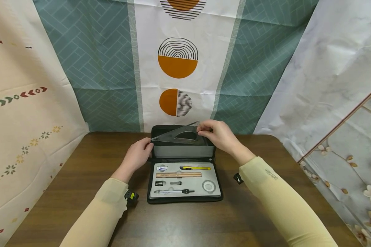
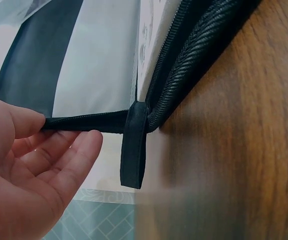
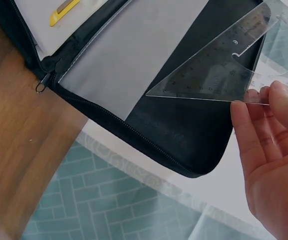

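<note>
A black zip case (image 1: 149,197) lies unfolded on the table, its lid raised at the back with a grey pocket (image 1: 183,151) inside. My left hand (image 1: 137,154) holds the lid's left side; in the left wrist view, thumb and fingers pinch its zipped edge (image 2: 84,121). A clear triangular set square (image 3: 198,75) with a curved cutout is pinched by my right hand (image 1: 219,135) near one edge. It is tilted in front of the lid's black lining, above the pocket. In the right wrist view, the fingertips (image 3: 241,112) meet the set square's edge.
The case's grey tray (image 1: 188,199) bears a yellow utility knife (image 1: 196,168), wooden pencils (image 1: 178,175), an eraser (image 1: 162,168), a sharpener (image 1: 159,183), a compass (image 1: 173,191), a small grey piece (image 1: 175,183) and a pale ring (image 1: 208,186). A patterned curtain (image 1: 185,85) hangs behind the brown table (image 1: 185,223).
</note>
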The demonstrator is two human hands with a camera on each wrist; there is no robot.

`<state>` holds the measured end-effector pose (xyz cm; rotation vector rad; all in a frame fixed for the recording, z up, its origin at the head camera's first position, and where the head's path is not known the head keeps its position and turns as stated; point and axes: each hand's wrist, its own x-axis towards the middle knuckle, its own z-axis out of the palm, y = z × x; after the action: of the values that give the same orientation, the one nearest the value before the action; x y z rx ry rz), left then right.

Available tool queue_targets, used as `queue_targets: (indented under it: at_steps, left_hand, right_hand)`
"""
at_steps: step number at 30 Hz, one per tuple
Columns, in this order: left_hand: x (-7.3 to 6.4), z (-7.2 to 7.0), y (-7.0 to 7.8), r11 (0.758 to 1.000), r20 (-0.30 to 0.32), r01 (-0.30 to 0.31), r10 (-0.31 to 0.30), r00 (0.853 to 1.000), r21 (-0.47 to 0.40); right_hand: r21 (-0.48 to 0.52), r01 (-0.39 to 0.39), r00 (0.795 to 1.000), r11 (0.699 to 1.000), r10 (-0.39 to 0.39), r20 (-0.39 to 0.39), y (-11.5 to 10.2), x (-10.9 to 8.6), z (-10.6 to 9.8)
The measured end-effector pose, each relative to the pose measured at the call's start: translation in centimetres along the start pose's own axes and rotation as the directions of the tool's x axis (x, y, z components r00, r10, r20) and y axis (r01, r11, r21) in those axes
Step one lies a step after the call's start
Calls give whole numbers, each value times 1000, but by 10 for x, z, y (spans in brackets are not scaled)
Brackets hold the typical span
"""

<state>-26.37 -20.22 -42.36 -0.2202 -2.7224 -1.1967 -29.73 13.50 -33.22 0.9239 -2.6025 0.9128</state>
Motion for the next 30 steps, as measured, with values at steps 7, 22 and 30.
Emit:
queue_targets:
  at_steps: [7,22,30]
  left_hand:
    - [0,-1,0,1000,12,0,0,1000,-3]
    - [0,-1,-2,1000,11,-11,11,1000,10]
    - [-1,-2,-1,1000,10,-7,7,1000,5]
  right_hand:
    - [-2,-6,1000,1000,6,-3,1,4,2]
    - [0,-84,996,996,84,11,19,3,5]
    - [-78,-95,995,992,97,25,24,2,9]
